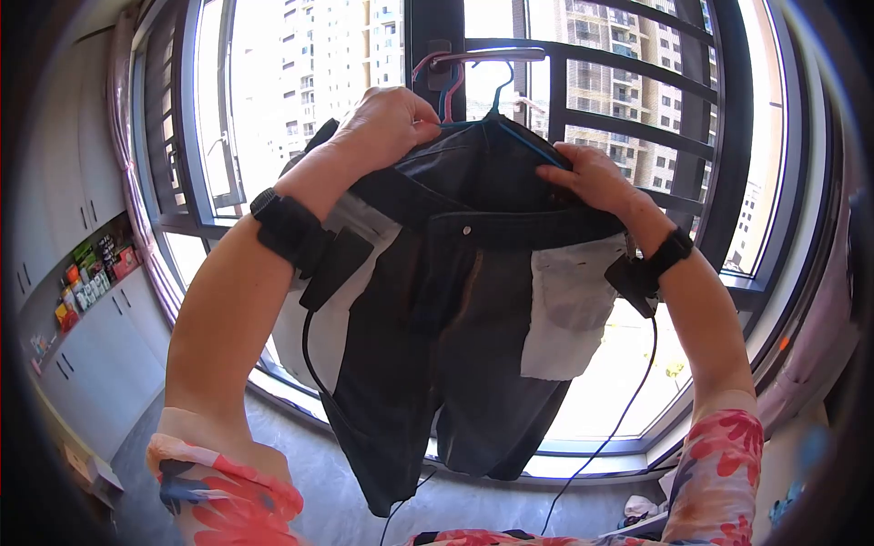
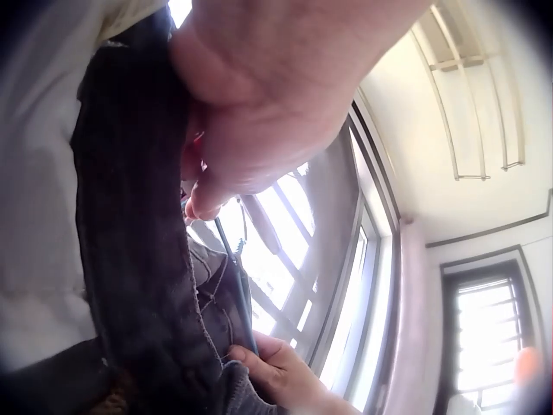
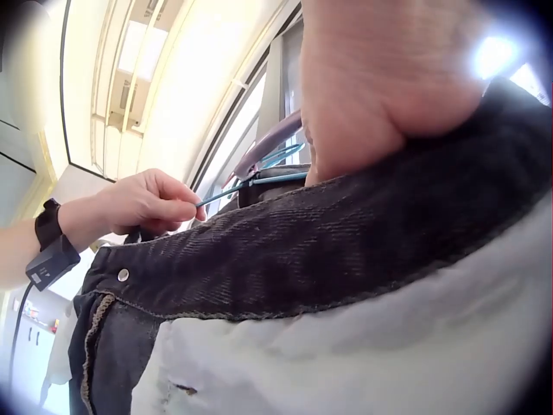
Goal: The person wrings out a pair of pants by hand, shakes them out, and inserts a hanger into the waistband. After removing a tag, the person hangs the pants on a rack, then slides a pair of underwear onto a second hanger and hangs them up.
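Observation:
Dark trousers, turned inside out with white pocket bags showing, hang in front of the window. Inside their waistband lies a blue clothes hanger, its hook upright above the waist. My left hand pinches the hanger's bar left of the hook; the right wrist view shows this left hand with thumb and finger on the blue bar. At the other end, my right hand grips the hanger arm together with the waist edge, thumb on the inner side, as the left wrist view shows.
A window handle juts out behind the hanger, with a pink hook beside it. Dark window bars stand behind. Cabinets line the left side, and cables hang from both wrist cameras.

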Demonstrator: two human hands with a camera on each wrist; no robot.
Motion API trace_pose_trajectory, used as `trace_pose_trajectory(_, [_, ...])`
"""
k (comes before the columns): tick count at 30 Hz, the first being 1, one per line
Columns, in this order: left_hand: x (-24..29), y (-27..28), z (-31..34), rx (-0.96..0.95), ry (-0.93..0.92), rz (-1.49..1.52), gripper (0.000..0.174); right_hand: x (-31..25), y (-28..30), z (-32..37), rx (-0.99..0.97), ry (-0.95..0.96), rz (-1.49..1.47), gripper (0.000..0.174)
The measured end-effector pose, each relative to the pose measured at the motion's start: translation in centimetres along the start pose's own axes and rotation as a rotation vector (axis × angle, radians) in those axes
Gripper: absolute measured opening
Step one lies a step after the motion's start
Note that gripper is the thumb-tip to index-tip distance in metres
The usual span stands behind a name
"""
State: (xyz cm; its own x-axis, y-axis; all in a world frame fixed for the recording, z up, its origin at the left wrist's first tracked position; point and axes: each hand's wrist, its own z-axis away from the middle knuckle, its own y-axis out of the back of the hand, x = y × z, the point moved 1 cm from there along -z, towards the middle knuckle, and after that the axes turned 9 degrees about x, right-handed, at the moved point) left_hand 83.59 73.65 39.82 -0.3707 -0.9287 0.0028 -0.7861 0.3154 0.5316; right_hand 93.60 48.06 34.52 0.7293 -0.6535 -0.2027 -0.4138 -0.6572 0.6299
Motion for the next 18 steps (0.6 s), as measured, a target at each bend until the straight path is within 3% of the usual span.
trace_pose_trajectory(8, [-3.2,0.8,1.0,0.162,-0.054,-0.044,0.019,-2.5,-1.0,-2.6,0.144,0.086,0.151,0.035])
trace_pose_trajectory(11, [-4.1,-0.1,3.0,0.221,0.014,-0.044,0.016,-2.9,-2.1,-2.8,0.118,0.098,0.156,0.037])
trace_pose_trajectory(18, [-5.0,-3.0,4.6,0.328,-0.054,-0.041,0.016,-2.7,-3.2,-2.5,0.120,0.055,0.243,0.042])
